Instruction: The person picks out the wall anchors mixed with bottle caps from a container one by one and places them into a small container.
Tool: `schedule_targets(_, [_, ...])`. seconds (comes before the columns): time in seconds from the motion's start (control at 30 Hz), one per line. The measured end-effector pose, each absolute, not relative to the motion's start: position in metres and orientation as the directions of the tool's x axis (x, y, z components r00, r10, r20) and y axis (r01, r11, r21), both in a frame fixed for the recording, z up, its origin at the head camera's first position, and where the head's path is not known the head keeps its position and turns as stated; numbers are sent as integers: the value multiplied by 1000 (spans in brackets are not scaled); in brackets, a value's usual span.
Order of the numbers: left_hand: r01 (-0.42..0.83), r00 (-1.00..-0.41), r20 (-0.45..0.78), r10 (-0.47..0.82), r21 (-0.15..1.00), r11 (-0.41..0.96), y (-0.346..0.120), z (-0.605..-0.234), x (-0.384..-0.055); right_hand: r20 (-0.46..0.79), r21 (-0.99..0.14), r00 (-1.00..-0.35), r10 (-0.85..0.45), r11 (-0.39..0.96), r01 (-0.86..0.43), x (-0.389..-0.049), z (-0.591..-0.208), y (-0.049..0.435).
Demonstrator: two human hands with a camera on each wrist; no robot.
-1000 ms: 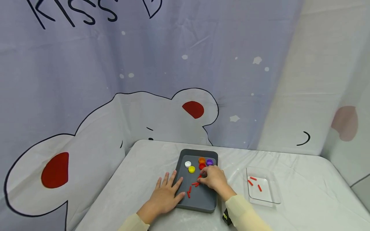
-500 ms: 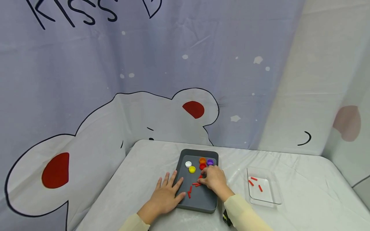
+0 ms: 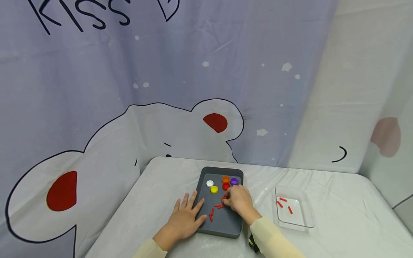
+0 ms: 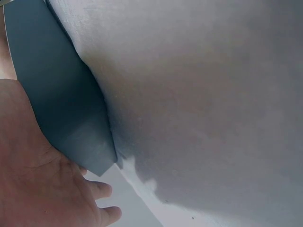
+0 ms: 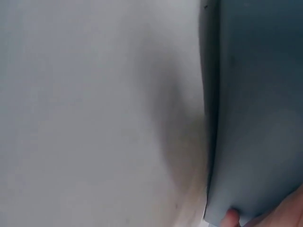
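My left hand [image 3: 184, 219] lies with its fingers spread against the left side of the grey tray [image 3: 222, 229]; in the left wrist view its palm [image 4: 42, 175] is beside the tray wall. Over the tray's right half, my right hand [image 3: 239, 199] has bent fingers and thumb pinching a small red stick [image 3: 223, 198], partly covered by the fingertips. Several more red sticks [image 3: 211, 217] form a bent line on the tray. Only a fingertip and part of the hand [image 5: 284, 213] show in the right wrist view.
Small round cups stand at the tray's far end: white [image 3: 209, 184], yellow [image 3: 214, 189], orange [image 3: 226, 180], red [image 3: 226, 186] and purple [image 3: 234, 181]. A clear box [image 3: 295, 218] holding 3 red sticks sits right. A black object [image 3: 253, 243] lies by the right sleeve.
The right thumb and fingertips have shifted very slightly, showing a little more of the red stick at them. The left hand, tray and cups keep their places.
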State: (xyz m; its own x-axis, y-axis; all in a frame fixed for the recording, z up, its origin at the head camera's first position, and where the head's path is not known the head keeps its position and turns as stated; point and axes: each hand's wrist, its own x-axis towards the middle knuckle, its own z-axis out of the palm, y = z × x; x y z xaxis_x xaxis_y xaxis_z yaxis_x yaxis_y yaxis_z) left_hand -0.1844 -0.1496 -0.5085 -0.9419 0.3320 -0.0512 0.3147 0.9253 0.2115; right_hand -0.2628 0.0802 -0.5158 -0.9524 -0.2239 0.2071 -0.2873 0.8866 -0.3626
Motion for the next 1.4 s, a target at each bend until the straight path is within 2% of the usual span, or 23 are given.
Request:
schedule_targets(0.27, [305,-946,-58,320,183,935,-150,-516,-186,183,-413,-958,-219,868,-277,-263,-514,84])
schedule_targets(0.5, [314,-942,-51,330,202,928,-148,-507,-182,199,-484,-954,-222,825,-293,-259,-504,90])
schedule_targets(0.67, [306,-944,-63,324,199,931,-147,-506,-181,213,-586,-954,-212,754,-298,-253,-494,98])
schedule_targets(0.93, [319,-945,-15,327,187,929,-151,-515,-185,207,-753,-968,-140,609,-249,-243,-478,115])
schedule_targets(1.4, [317,-945,-14,325,191,929,-151,-520,-189,252,-786,-966,-51,572,-235,-226,-459,161])
